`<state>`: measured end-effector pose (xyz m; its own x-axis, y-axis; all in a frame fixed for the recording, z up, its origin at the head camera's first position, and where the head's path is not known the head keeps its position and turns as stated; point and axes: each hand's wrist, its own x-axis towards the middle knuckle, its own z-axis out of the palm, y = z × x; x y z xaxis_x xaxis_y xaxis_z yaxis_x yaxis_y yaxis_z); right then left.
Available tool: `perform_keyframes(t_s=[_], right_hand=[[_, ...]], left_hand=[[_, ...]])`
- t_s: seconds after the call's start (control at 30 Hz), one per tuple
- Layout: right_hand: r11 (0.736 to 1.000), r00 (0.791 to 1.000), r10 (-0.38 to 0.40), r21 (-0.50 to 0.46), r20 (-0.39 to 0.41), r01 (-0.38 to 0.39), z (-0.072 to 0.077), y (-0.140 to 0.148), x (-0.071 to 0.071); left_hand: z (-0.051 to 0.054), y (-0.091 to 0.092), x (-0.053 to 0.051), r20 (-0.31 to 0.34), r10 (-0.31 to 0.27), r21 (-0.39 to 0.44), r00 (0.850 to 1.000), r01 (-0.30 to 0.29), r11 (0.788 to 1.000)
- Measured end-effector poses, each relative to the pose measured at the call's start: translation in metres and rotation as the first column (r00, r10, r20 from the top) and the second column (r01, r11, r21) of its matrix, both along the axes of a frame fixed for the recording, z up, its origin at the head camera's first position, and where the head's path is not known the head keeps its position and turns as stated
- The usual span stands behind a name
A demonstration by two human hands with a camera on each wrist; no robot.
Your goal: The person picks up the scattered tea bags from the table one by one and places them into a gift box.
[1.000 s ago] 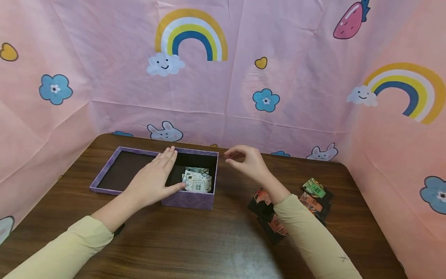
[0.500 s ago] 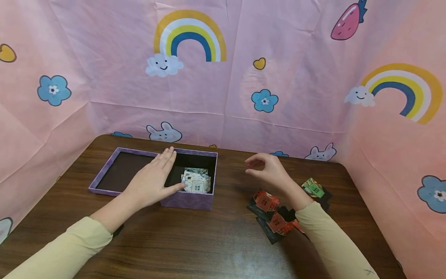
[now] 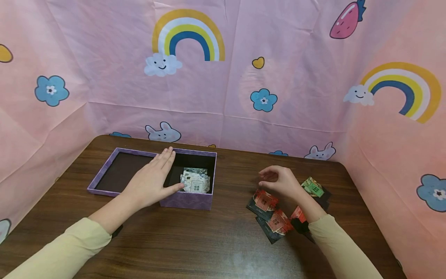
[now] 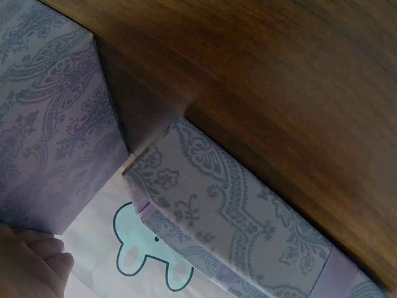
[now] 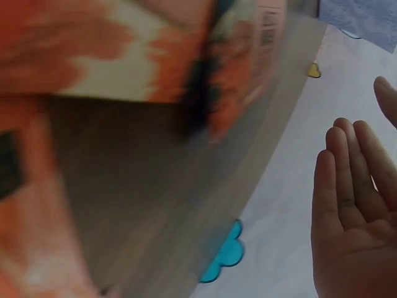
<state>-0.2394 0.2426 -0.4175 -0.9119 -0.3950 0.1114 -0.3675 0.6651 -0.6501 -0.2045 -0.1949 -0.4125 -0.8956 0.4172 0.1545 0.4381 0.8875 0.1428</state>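
Note:
My left hand point(image 3: 150, 178) lies with straight fingers across the left side of a purple patterned box point(image 3: 186, 200), thumb reaching over its opening. Inside, pale tea sachets point(image 3: 196, 186) lie in a small pile at the front right. My right hand point(image 3: 283, 181), fingers loosely bent and nothing between them, hovers over the table's right part. Below it are flat dark sachets with red labels, one at the left point(image 3: 266, 201) and one nearer me point(image 3: 277, 221). Another red sachet point(image 3: 299, 214) is partly covered by the right wrist. A green-labelled sachet point(image 3: 313, 188) lies just beyond that wrist.
A shallow purple lid point(image 3: 104, 170), dark inside up, lies against the box's left side, partly behind the left forearm. Everything stands on a brown wooden table point(image 3: 195, 244). Pink printed cloth point(image 3: 237, 85) hangs behind and at both sides.
My right hand has moved from beside the box's right edge, rightward and toward me, to above the sachets. The left hand stays on the box.

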Motion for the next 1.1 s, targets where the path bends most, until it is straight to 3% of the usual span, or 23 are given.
perform_keyframes(t_s=[0.6,0.83,1.1], right_hand=[[0.997,0.987,-0.022,0.081,0.158,0.009,-0.026,0.034,0.013],[0.996,0.987,-0.018,0.088,0.16,0.004,-0.036,0.041,0.018],[0.993,0.99,-0.011,0.12,0.142,-0.006,-0.036,0.038,0.023]], left_hand=[[-0.002,0.0,-0.001,-0.024,-0.008,0.014,1.0,0.009,1.0],[-0.001,0.0,0.0,-0.011,-0.007,0.004,1.0,0.007,1.0],[-0.001,0.0,0.0,-0.008,-0.005,0.008,1.0,0.006,1.0]])
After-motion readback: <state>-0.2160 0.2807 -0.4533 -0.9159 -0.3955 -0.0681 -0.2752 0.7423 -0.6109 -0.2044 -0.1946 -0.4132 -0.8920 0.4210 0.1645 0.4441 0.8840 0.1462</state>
